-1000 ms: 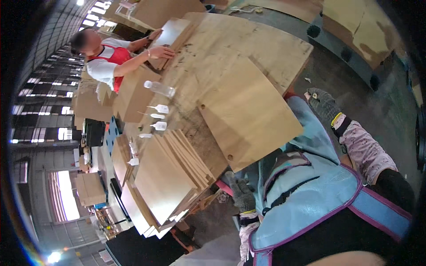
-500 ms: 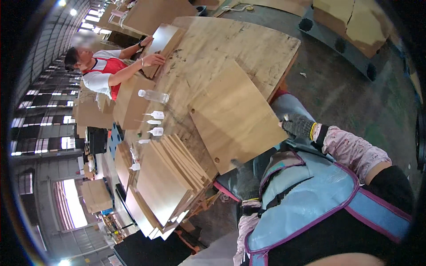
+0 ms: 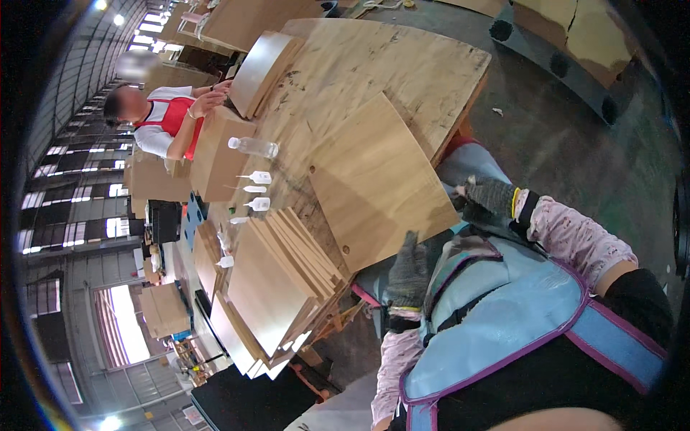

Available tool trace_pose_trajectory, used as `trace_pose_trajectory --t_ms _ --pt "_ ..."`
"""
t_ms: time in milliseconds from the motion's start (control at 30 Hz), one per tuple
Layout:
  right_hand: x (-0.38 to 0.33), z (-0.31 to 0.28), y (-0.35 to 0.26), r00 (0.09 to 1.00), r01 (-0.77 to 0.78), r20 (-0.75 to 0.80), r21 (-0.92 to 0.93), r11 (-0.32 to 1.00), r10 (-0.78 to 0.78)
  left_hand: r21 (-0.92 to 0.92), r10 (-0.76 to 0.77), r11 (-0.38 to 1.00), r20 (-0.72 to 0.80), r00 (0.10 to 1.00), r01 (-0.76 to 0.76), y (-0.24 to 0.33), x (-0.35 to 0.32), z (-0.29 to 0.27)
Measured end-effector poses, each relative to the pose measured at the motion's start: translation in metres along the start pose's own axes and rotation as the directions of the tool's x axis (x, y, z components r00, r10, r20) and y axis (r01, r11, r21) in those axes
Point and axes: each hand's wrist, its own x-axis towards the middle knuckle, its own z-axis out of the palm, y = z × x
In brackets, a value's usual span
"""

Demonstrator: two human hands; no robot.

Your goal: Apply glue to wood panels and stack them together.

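Note:
A flat brown board (image 3: 384, 179) with small round holes near its left corners lies on the wooden worktable, its near edge toward me. My left hand (image 3: 408, 276), in a grey knit glove, is at that near edge; one finger points up and overlaps the board's rim, while the other fingers are partly hidden. Just off the board's right corner is my right hand (image 3: 490, 200), also gloved, its fingers curled together with pale bare tips. Whatever may be between them is too small to make out.
Stacked boards (image 3: 277, 287) stand at the table's near left. Beyond them are white glue bottles (image 3: 259, 204) and a clear plastic bottle (image 3: 255, 147). Across the worktable (image 3: 345, 79), a person in a red apron (image 3: 172, 122) stands by more boards (image 3: 262, 68).
My left hand has come up into clearer view at the board's near edge. My right hand has drawn slightly away from the board's corner. The other person's hands have left their boards.

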Motion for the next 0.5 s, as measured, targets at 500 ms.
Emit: trace_pose_trajectory --t_ms 500 --pt "-0.039 0.002 0.02 0.96 0.274 0.169 -0.722 0.635 -0.222 0.281 0.256 0.841 0.547 0.797 -0.463 0.042 0.101 0.028"
